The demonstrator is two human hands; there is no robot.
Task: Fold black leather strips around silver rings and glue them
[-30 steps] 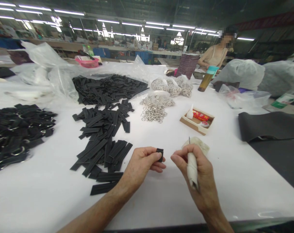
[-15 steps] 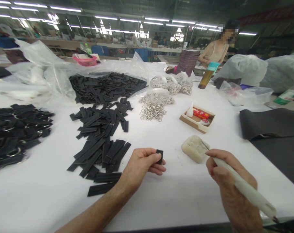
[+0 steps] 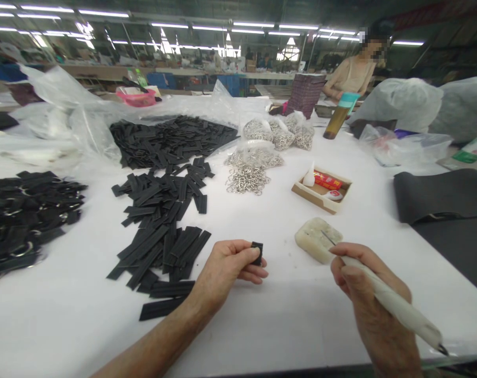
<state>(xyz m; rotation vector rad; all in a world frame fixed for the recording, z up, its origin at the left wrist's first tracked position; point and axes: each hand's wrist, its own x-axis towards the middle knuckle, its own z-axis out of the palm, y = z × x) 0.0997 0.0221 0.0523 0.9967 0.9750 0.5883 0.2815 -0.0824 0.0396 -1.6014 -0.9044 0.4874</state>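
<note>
My left hand (image 3: 238,262) pinches a small folded black strap (image 3: 257,253) between thumb and fingers, above the white table. My right hand (image 3: 370,294) is closed around a pale pen-shaped tool (image 3: 396,304) with a thin metal tip and a dark cord end, perhaps an electric heating pen. Its tip is over a yellowish, wax-like block (image 3: 317,240); whether they touch I cannot tell. Flat black straps (image 3: 152,247) lie in a loose heap left of my left hand. Silver metal rings (image 3: 246,178) spill from a clear bag behind it.
A small open box (image 3: 321,189) holds a red packet. More ring bags (image 3: 278,131) and a bottle (image 3: 341,115) stand behind. Black straps with rings (image 3: 29,220) are piled at left. Dark sheet material (image 3: 443,199) covers the right side. A person (image 3: 354,73) stands at the back right.
The tool's tip has moved slightly left over the yellowish block, along with my right hand. My left hand keeps its pinch on the strap, almost unmoved.
</note>
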